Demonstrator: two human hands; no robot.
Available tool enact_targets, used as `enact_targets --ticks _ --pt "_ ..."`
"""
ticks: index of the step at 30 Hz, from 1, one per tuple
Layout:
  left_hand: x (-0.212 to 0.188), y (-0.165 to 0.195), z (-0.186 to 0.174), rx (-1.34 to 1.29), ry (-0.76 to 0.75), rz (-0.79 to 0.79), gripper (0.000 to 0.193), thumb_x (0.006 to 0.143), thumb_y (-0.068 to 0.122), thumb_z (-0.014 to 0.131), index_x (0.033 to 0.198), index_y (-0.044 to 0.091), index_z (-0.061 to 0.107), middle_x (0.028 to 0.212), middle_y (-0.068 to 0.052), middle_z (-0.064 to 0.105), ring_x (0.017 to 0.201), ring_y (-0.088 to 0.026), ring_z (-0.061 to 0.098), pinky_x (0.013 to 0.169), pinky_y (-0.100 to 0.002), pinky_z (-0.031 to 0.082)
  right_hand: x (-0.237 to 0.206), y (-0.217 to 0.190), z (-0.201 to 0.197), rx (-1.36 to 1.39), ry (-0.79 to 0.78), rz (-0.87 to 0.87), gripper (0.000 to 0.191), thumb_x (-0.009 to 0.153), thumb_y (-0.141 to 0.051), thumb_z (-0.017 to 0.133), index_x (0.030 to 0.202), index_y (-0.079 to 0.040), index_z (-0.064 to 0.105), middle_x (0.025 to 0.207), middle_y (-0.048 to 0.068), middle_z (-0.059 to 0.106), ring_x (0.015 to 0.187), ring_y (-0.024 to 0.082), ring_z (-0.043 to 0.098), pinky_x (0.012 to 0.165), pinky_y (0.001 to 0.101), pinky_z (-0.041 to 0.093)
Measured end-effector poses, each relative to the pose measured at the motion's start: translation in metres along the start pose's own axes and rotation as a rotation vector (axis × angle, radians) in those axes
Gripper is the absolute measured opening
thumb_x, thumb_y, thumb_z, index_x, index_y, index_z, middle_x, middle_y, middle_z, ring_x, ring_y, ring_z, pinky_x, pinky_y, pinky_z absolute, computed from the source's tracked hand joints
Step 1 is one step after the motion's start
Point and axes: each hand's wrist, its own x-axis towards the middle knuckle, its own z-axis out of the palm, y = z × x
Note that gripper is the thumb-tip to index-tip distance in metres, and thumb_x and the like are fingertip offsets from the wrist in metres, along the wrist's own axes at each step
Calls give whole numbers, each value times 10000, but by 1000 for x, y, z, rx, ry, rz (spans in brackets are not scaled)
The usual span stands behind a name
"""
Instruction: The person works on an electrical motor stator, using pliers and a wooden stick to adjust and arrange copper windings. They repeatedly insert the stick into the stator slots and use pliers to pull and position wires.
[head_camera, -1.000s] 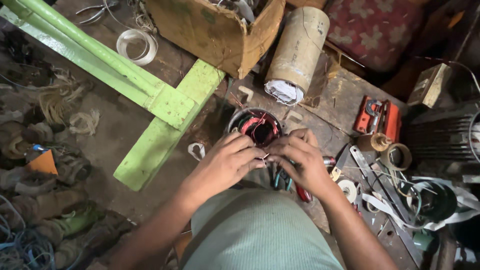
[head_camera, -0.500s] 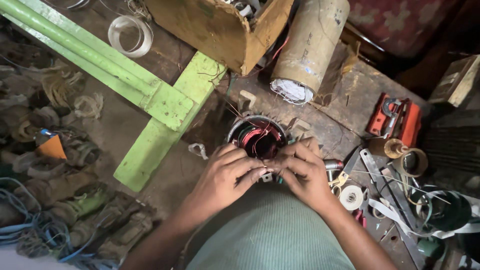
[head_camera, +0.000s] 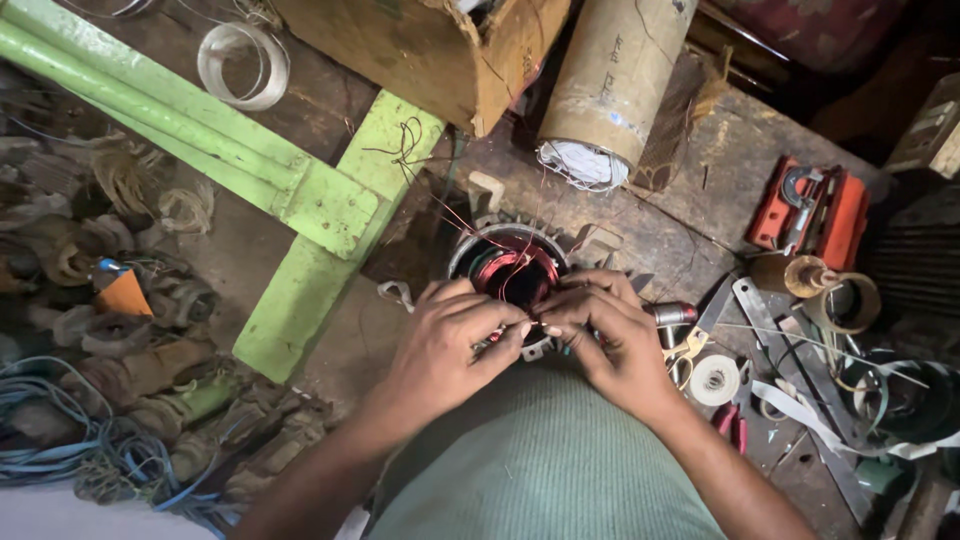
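Observation:
A round metal motor stator (head_camera: 508, 262) with red copper windings stands on the worn wooden bench just past my knees. My left hand (head_camera: 450, 345) and my right hand (head_camera: 605, 335) meet over its near rim, fingertips pinched together on thin copper wire (head_camera: 520, 275) coming out of the windings. The near edge of the stator is hidden under my fingers. Loose strands of the wire trail up toward the back of the bench.
A green wooden frame (head_camera: 300, 200) lies to the left, a cardboard box (head_camera: 440, 50) and a cardboard roll (head_camera: 610, 90) behind. Right of my hands lie a tape roll (head_camera: 715, 380), scissors (head_camera: 690, 345), an orange case (head_camera: 810, 210) and metal strips. Old coils and blue cable (head_camera: 60, 440) fill the left.
The view has shifted slightly. My hands stay at the stator's near rim, with the fingertips drawn closer together on the wire.

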Motion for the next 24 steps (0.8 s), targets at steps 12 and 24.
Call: enact_targets --ticks 12,24 --pt "-1 2 -1 2 -14 -15 97 900 183 746 918 90 728 843 -39 734 804 -228 635 790 -393 460 3 -9 0 -109 6 -65 138 842 -59 778 962 -84 715 1052 9 758 1149 282 645 1032 412 482" --pt "-3 3 -2 21 -17 13 97 929 182 717 920 86 709 818 -51 714 804 -243 626 810 -408 456 0 -9 2 -73 20 -53 157 824 -5 764 949 -94 728 1058 0 773 1128 251 662 1028 391 493"
